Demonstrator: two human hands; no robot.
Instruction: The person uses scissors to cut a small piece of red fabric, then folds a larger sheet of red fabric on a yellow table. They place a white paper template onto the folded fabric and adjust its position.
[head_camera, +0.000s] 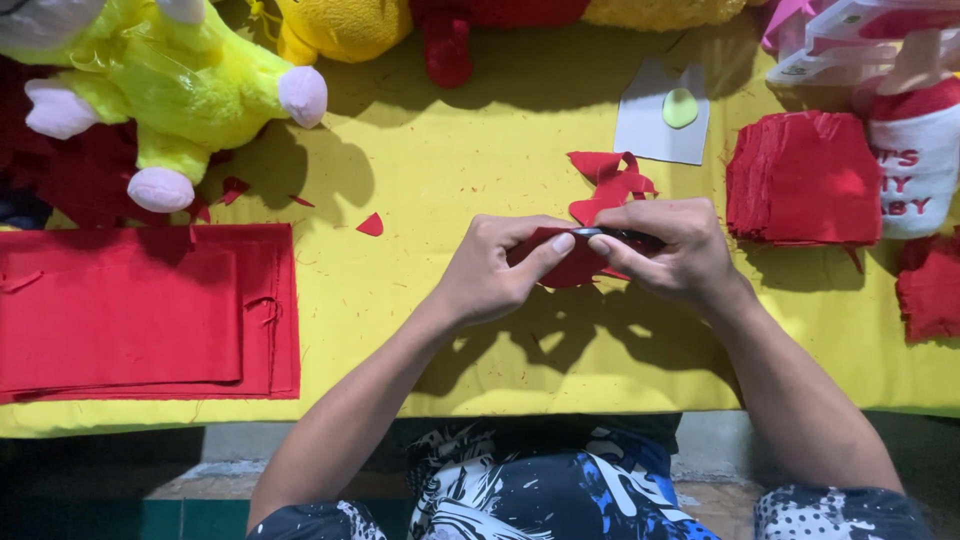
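Pinched between both hands, a small red felt piece (572, 262) is held just above a yellow tablecloth (450, 160). It is gripped by the left hand (495, 270) with thumb and fingers, while dark scissors (620, 236) are clasped in the right hand (672, 250). Red offcuts (608, 185) lie just behind, folded red cloth (140, 310) far left, a stack of red squares (805, 178) right, a yellow-green plush toy (180, 85) upper left.

Tablecloth (420, 160) is matt yellow woven cloth, dusted with red lint. Red sheets (140, 310), the cut stack (800, 180) and scraps (610, 185) look like soft matt felt, edges slightly fuzzy. Plush toy (190, 80) is fluffy pile fabric; card (655, 130) is smooth grey paper.
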